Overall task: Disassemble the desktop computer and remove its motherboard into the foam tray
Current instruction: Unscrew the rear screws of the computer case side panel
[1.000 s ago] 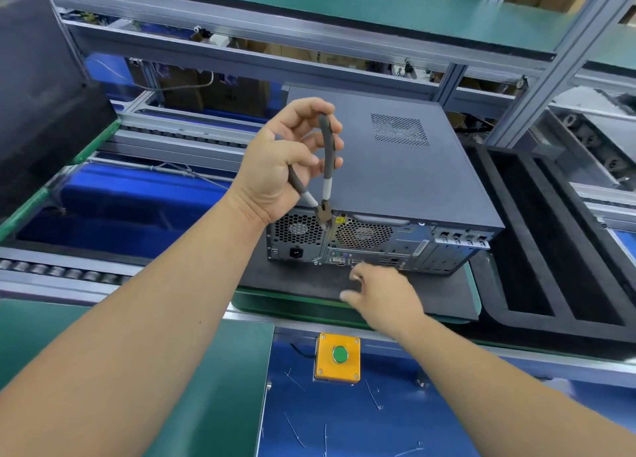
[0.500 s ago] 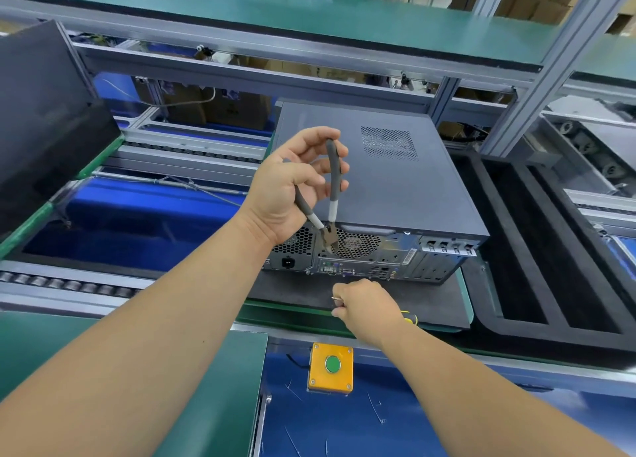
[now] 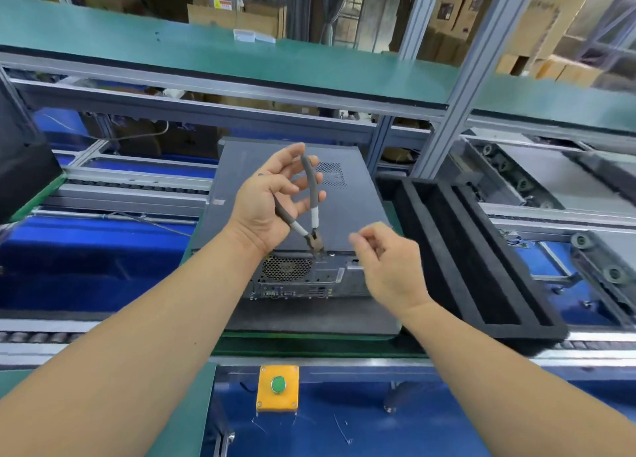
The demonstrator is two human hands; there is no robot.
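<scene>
A dark grey desktop computer [image 3: 347, 212] lies flat on a dark mat, its rear panel with fan grille and ports facing me. My left hand [image 3: 266, 201] holds grey-handled cutting pliers [image 3: 311, 215], handles spread, with the jaws at the top rear edge of the case. My right hand [image 3: 389, 262] hovers just right of the jaws, in front of the rear panel, fingers curled; whether it pinches anything I cannot tell. The black foam tray [image 3: 481, 260] with long slots sits right of the computer.
A yellow box with a green button [image 3: 278, 387] is mounted on the front rail. Roller conveyors run left and right. A green shelf [image 3: 241, 57] spans overhead on aluminium posts [image 3: 447, 119]. A black panel [image 3: 20, 160] leans at the far left.
My right hand has risen from the mat in front of the case to the top rear edge beside the plier jaws. The view tilted up; my left hand keeps the pliers at the case.
</scene>
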